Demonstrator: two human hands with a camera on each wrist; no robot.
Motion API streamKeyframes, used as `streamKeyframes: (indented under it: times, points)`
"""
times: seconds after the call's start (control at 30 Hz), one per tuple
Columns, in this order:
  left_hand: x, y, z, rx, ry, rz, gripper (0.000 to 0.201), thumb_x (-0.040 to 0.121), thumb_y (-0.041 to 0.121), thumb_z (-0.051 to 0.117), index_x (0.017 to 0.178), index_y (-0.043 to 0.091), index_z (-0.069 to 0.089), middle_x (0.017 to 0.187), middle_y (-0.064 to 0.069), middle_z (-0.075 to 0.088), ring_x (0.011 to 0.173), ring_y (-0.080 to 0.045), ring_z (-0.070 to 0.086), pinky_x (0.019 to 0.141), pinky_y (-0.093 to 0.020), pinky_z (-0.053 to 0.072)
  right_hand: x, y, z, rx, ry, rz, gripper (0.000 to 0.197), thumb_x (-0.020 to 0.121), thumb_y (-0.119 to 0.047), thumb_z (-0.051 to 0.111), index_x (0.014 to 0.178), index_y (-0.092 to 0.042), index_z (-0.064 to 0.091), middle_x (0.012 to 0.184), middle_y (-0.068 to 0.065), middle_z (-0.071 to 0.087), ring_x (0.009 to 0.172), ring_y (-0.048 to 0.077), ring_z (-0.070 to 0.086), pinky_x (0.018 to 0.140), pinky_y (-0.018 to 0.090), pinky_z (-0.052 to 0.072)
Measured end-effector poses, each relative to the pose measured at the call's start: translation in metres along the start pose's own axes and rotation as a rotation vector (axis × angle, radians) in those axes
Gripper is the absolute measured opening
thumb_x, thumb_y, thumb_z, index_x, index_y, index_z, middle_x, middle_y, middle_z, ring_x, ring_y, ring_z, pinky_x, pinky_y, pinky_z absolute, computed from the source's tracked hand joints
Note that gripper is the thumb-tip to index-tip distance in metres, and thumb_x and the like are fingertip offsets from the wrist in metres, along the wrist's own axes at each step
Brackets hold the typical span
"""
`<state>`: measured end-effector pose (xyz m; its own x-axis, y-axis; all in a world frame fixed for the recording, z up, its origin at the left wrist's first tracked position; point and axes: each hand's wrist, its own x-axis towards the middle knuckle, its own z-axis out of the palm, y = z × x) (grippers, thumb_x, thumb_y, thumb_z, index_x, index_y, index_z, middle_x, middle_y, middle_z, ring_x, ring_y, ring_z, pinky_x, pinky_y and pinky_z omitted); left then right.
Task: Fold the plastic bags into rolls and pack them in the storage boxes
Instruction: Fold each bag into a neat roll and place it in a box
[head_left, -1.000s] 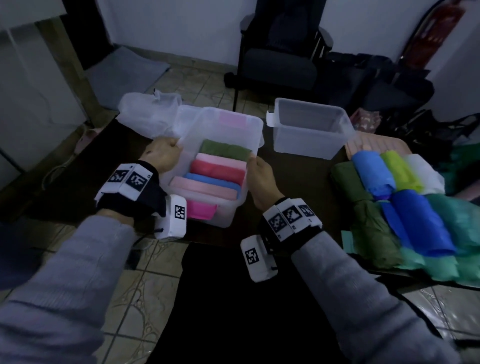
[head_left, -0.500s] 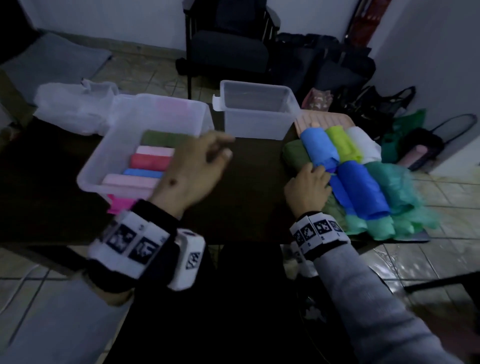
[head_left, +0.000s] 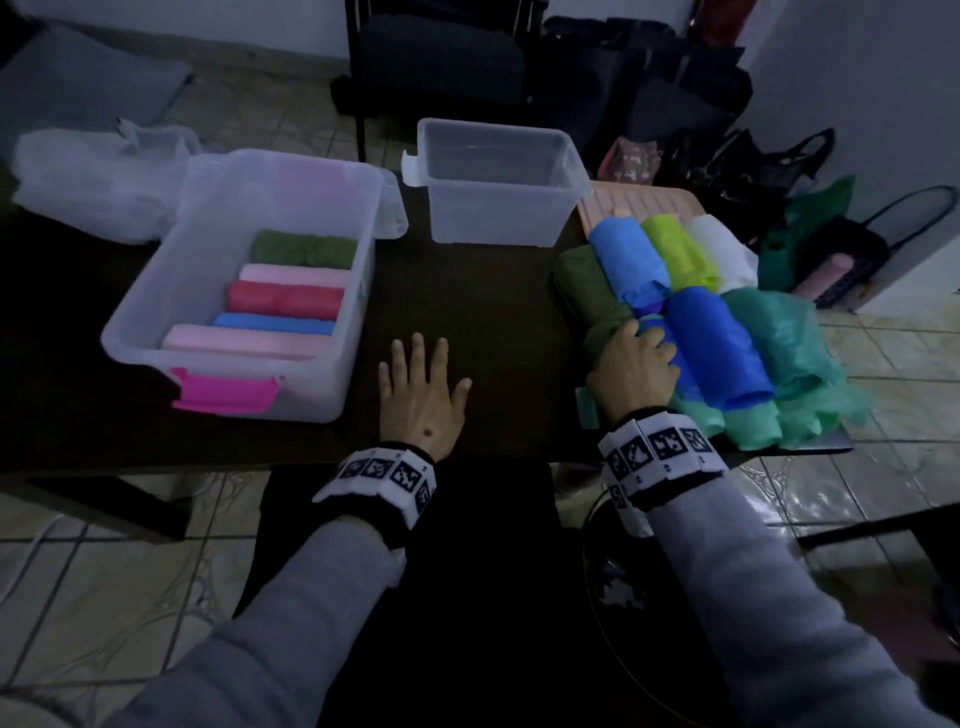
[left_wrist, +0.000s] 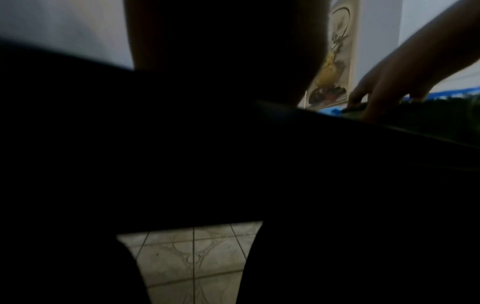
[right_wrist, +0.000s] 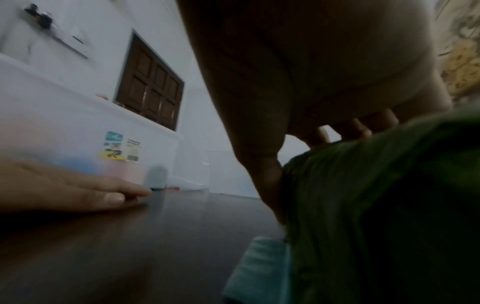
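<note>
L hand (head_left: 421, 400): flat on the dark wooden table (head_left: 467, 291), fingers straight and spread, holding nothing; it lies between the near box and the bag pile.

R hand (head_left: 631, 364): palm down on the pile of loose coloured plastic bags (head_left: 701, 332) at the table's right end, fingers curled over the dark green plastic bag (head_left: 587, 291). R wrist view shows thumb (right_wrist: 265, 174) against the bag's side, fingertips (right_wrist: 350, 127) over the top; looks like a grip, but the view is dim, so a press can't be ruled out.

Handling, in my judgement: thin film, light, soft, slippery, no stiffness; layers likely to slide and drag neighbours. Best taken at an edge or corner w/ a pinch, other hand steadying the stack.

Near-left: clear plastic storage box with pink latch (head_left: 244, 291), holding a row of rolled bags (head_left: 285, 301) in pink, blue, red, green. Far centre: second clear plastic storage box (head_left: 493, 192), apparently empty.
</note>
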<state>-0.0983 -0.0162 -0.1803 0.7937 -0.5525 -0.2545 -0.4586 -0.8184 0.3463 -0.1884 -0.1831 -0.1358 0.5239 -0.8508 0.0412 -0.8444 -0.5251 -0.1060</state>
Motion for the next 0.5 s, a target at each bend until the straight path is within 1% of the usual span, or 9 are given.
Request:
streamKeyframes:
  times: [0.1, 0.17, 0.23, 0.37, 0.43, 0.5]
  points:
    - [-0.003, -0.001, 0.004, 0.049, 0.066, 0.021, 0.056, 0.100, 0.047, 0.018, 0.151, 0.025, 0.011, 0.159, -0.006, 0.000, 0.146, -0.027, -0.005, 0.117, -0.043, -0.003, -0.007, -0.004, -0.008, 0.020, -0.129, -0.037, 0.052, 0.083, -0.019, 0.065, 0.125, -0.005, 0.038, 0.130, 0.020, 0.038, 0.122, 0.040, 0.039, 0.095, 0.047, 0.039]
    - [-0.002, -0.002, 0.004, 0.039, 0.065, 0.026, 0.055, 0.100, 0.046, 0.019, 0.150, 0.025, 0.012, 0.159, -0.006, 0.001, 0.146, -0.026, -0.005, 0.117, -0.042, -0.003, -0.009, -0.007, -0.009, 0.075, -0.202, -0.083, 0.059, 0.081, -0.021, 0.067, 0.129, -0.007, 0.036, 0.132, 0.019, 0.036, 0.124, 0.040, 0.037, 0.097, 0.048, 0.038]
    - [-0.003, -0.003, 0.005, 0.038, 0.080, 0.034, 0.055, 0.100, 0.044, 0.020, 0.150, 0.025, 0.012, 0.159, -0.006, 0.001, 0.146, -0.027, -0.005, 0.118, -0.042, -0.002, -0.009, -0.013, -0.007, 0.139, -0.261, -0.182, 0.062, 0.081, -0.021, 0.068, 0.133, -0.010, 0.036, 0.132, 0.017, 0.035, 0.125, 0.038, 0.037, 0.099, 0.047, 0.038]
    - [-0.005, -0.004, 0.007, 0.023, 0.120, 0.049, 0.054, 0.101, 0.041, 0.023, 0.150, 0.023, 0.014, 0.159, -0.007, 0.003, 0.146, -0.027, -0.003, 0.118, -0.041, 0.000, -0.009, -0.034, -0.006, 0.228, -0.425, -0.447, 0.071, 0.082, -0.024, 0.070, 0.142, -0.019, 0.034, 0.138, 0.013, 0.035, 0.128, 0.031, 0.037, 0.107, 0.044, 0.035]
    - [-0.005, -0.004, 0.008, -0.009, 0.136, 0.043, 0.056, 0.100, 0.039, 0.026, 0.151, 0.018, 0.013, 0.159, -0.007, 0.005, 0.146, -0.026, -0.002, 0.119, -0.040, 0.000, -0.009, -0.048, -0.011, 0.222, -0.492, -0.546, 0.072, 0.082, -0.023, 0.069, 0.144, -0.022, 0.031, 0.143, 0.009, 0.034, 0.132, 0.029, 0.035, 0.109, 0.045, 0.032]
    - [-0.005, -0.005, 0.007, -0.068, 0.150, 0.031, 0.061, 0.099, 0.039, 0.030, 0.151, 0.012, 0.009, 0.159, -0.006, 0.007, 0.147, -0.024, -0.002, 0.119, -0.038, -0.001, -0.008, -0.059, -0.017, 0.186, -0.509, -0.594, 0.069, 0.085, -0.022, 0.066, 0.144, -0.026, 0.030, 0.145, 0.008, 0.034, 0.133, 0.029, 0.033, 0.110, 0.044, 0.029]
